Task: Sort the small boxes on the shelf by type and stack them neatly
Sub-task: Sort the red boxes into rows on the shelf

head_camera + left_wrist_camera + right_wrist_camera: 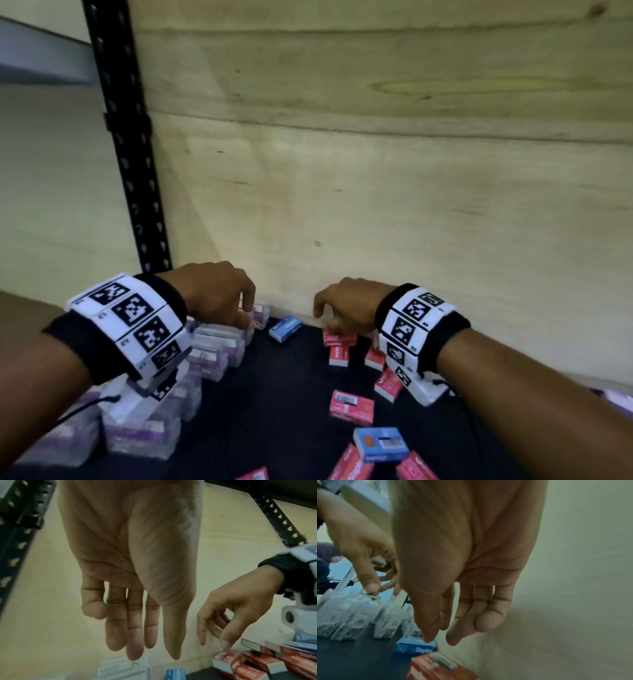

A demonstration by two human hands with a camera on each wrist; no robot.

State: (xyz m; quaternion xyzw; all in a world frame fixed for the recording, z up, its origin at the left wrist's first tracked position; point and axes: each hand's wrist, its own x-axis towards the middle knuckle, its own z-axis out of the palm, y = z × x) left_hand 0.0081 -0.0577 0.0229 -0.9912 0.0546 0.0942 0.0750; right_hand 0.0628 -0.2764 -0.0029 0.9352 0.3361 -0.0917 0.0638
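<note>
Clear boxes with purple labels (219,346) stand in rows on the left of the dark shelf (274,394). My left hand (248,313) hovers over their far end with straight, empty fingers (133,639). Red staple boxes (339,346) are piled at the back right by the wooden wall. My right hand (320,317) hangs over that pile, fingers loosely curled and empty (453,637), with its thumb tip touching the top red box (223,657). One blue staple box (285,328) lies between the hands at the wall. Another blue box (380,443) lies among loose red boxes (351,406) nearer me.
A plywood back wall (376,171) closes the shelf behind the boxes. A black perforated upright (130,154) stands at the left rear. A strip of bare dark shelf runs down the middle between the clear boxes and the red ones.
</note>
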